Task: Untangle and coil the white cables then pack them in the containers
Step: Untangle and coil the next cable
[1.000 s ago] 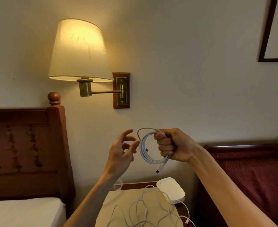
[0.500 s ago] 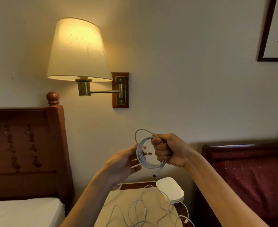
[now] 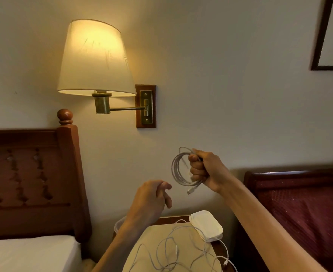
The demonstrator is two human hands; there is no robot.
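Left hand (image 3: pixel 151 199) is off the coiled white cable (image 3: pixel 178 169); half a second ago its fingers touched the loops, now it sits lower and apart, fingers loosely curled, holding nothing. Right hand (image 3: pixel 205 169) has lifted the coil slightly up and rightward. Connector end (image 3: pixel 191 191) now dangles free below the coil, pointing down-left.

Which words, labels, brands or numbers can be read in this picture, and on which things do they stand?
None can be read.
White lidded plastic container: no label visible.
Coiled white cable in the right hand: no marking visible.
Dark-framed picture on the wall: print too blurred to show any text.
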